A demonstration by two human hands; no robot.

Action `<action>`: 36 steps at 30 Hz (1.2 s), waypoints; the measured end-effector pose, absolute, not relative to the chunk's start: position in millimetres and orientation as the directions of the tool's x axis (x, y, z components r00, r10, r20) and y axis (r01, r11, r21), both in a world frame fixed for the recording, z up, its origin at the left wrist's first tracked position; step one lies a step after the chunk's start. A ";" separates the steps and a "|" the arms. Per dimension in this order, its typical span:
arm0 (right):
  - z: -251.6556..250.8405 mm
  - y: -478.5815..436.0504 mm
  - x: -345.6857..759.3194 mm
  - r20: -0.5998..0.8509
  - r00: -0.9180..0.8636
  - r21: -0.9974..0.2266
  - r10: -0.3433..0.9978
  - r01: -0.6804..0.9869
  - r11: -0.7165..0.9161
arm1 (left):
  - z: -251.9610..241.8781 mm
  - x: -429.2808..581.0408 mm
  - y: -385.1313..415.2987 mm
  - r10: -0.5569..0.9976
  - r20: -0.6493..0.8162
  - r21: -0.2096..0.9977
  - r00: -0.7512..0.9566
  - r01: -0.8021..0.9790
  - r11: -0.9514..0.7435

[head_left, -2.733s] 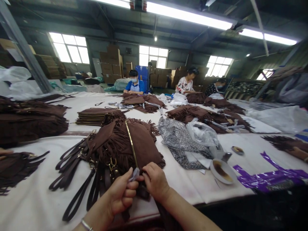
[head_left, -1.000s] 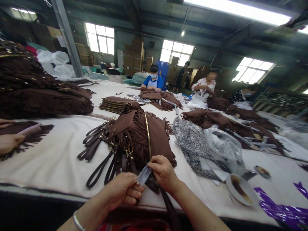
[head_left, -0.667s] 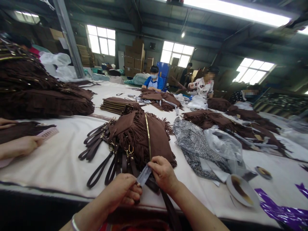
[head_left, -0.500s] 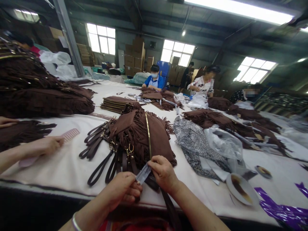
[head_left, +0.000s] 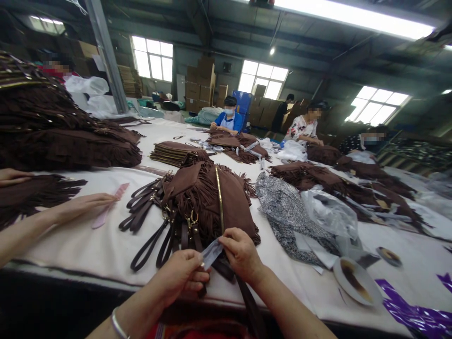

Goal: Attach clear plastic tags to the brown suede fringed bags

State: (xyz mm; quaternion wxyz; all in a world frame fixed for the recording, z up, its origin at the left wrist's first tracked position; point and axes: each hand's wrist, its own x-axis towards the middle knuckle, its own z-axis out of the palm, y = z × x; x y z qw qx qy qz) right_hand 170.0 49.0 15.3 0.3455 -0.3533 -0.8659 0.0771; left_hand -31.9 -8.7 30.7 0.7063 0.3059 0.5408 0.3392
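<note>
My left hand (head_left: pixel 185 269) pinches the lower end of a pale, translucent wrapping strip (head_left: pixel 212 254). Its upper end is between the thumb and fingers of my right hand (head_left: pixel 242 252), so the strip spans both hands. Beneath them a dark brown strap (head_left: pixel 249 301) hangs over the table's front edge; what it joins to is hidden. Just beyond my hands lies a heap of brown fringed bags (head_left: pixel 235 197) with a gold zip facing up. Brown wrist straps (head_left: pixel 146 249) with gold clasps spread out from the heap's left side.
At left, a co-worker's hand (head_left: pixel 84 206) is over a pink comb (head_left: pixel 111 205), near a tall bag pile (head_left: pixel 70 146). Grey speckled cloth (head_left: pixel 278 207), a clear plastic bag (head_left: pixel 330 209), a tape roll (head_left: pixel 356 281) and purple plastic (head_left: pixel 413 303) lie right. Other people sit across the table.
The co-worker's hand at left has put the comb down on the cloth and loosened from it. My hands keep the strip in nearly the same place. The view has shifted slightly.
</note>
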 end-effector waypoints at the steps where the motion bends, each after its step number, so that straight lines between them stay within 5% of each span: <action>1: 14.8 49.6 170.3 0.550 -0.505 -0.375 0.665 0.562 0.737 | 31.5 -31.1 -8.8 0.814 -0.553 0.802 0.176 -0.151 0.578; 19: 15.4 50.0 170.3 0.530 -0.510 -0.408 0.677 0.547 0.732 | 43.1 -42.1 3.4 0.766 -0.535 0.770 0.356 -0.168 0.615; 28: 12.6 51.9 168.4 0.483 -0.498 -0.432 0.720 0.580 0.691 | 44.3 -7.6 36.1 0.911 -0.367 0.866 0.188 0.428 0.260; 32: 14.4 52.0 168.8 0.474 -0.520 -0.421 0.710 0.575 0.702 | 44.5 -4.9 29.9 0.971 -0.087 0.586 0.224 0.800 -0.132; 34: 16.4 52.3 167.7 0.473 -0.528 -0.413 0.705 0.574 0.707 | 46.2 -3.9 26.4 0.973 -0.051 0.432 0.225 0.883 -0.181; 36: 18.3 52.5 166.0 0.473 -0.527 -0.410 0.706 0.577 0.706 | 45.8 -1.3 25.0 0.976 -0.053 0.406 0.211 0.897 -0.172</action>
